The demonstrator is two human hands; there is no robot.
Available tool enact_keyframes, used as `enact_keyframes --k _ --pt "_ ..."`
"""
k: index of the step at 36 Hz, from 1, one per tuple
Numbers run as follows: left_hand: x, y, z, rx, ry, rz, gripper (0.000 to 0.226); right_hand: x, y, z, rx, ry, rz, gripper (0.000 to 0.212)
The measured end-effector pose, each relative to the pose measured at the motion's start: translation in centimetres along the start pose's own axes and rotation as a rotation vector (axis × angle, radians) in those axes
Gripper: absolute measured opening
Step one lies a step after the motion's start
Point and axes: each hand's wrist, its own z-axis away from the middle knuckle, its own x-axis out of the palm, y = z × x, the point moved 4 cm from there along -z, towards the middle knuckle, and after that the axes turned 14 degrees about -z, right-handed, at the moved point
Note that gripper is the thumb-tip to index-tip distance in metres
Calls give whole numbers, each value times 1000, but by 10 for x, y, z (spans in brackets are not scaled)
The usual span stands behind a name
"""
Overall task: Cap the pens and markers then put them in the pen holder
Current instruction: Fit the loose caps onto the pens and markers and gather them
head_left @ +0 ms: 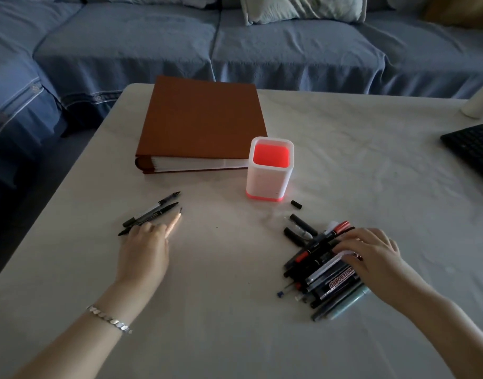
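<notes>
While the heap of black, red and grey pens and markers [322,272] lies on the white-clothed table [221,337] to the right, the right hand [371,253] rests on top of it, fingers bent across the barrels; whether they pinch any one pen cannot be told. Two black markers [300,228] and a short black cap [296,204] lie between heap and holder. White square plastic pen holder with red interior [269,170] stands upright near table centre. Left hand [144,250] lies palm-down, fingers relaxed, holding nothing, tips touching two slim black pens [152,212]; a copper-coloured pen [174,221] lies just beside them. Brown hardcover binder [202,124] lies flat behind the holder. Black keyboard [473,151] at the right edge; blue sofa [262,50] beyond.
</notes>
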Motion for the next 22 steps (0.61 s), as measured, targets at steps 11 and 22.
enact_keyframes --k 11,22 --pt "-26 35 27 -12 2 441 23 29 -33 -42 5 -23 -44 22" --pt "-48 46 45 90 4 677 11 50 -44 -66 54 -7 123 20"
